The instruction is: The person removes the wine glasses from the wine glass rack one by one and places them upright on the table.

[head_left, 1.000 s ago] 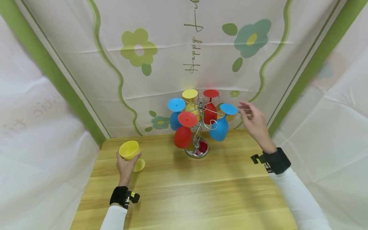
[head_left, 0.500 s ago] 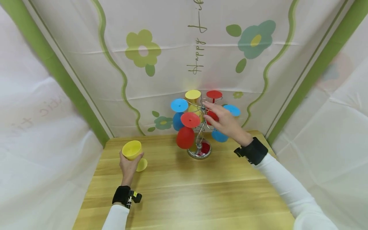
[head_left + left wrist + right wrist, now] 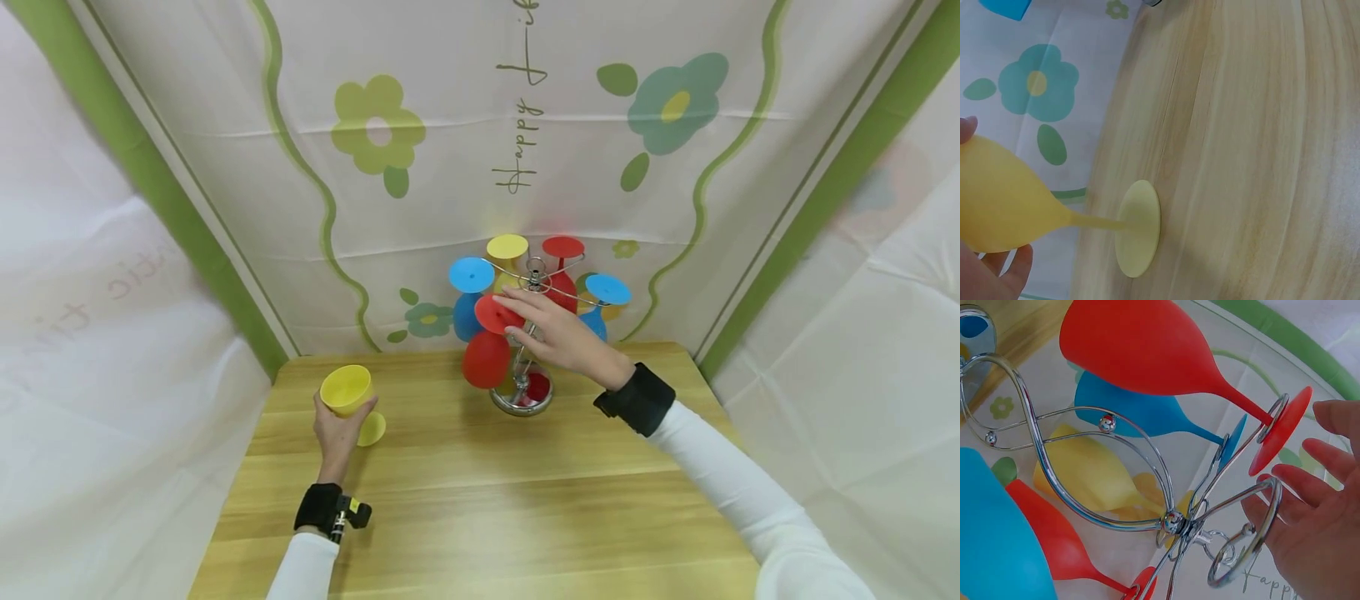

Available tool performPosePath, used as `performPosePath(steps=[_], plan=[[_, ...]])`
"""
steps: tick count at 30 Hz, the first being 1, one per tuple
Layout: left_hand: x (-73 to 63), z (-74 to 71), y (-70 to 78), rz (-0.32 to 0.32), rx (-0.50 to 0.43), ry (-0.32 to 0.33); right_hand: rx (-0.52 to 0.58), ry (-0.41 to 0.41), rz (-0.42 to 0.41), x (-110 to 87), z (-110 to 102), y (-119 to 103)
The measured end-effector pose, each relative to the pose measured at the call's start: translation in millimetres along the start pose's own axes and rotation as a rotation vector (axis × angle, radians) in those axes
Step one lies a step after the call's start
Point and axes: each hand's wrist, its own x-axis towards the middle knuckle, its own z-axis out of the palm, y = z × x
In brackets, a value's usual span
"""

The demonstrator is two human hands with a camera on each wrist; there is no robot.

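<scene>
My left hand [image 3: 339, 437] grips a yellow plastic wine glass [image 3: 347, 390] round its bowl at the table's left. The glass stands upright, and its round foot [image 3: 1138, 228] is down at the wood in the left wrist view. On a chrome stemware rack [image 3: 521, 410], a red wine glass [image 3: 486, 362] hangs upside down by its foot. My right hand [image 3: 562, 337] reaches over that foot, thumb and fingers extended. The right wrist view shows the fingertips right by the rim of the red foot [image 3: 1282, 434], with an empty ring of the rack [image 3: 1247, 531] just below.
Other upside-down glasses hang round the rack: a blue one [image 3: 469, 310] at left, a yellow one [image 3: 507, 247] and a red one [image 3: 564, 247] behind, another blue [image 3: 608, 290] at right. A printed cloth wall [image 3: 450, 167] rises right behind the wooden table [image 3: 465, 525].
My right hand has swept left from beside the right-hand blue glass, across the rack's centre, to the front red glass's foot. The left hand keeps holding the yellow glass in place.
</scene>
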Motion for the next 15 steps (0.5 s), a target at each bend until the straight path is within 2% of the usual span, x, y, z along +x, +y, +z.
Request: performPosePath(steps=[9,15], plan=[[-0.8,-0.1,0.5,-0.008,-0.020,-0.017,-0.041,-0.097,-0.066,1.8,9,1],[-1.0,-0.4,0.8,0.007,-0.015,-0.011,-0.159,-0.056,-0.144,2.4,16,3]])
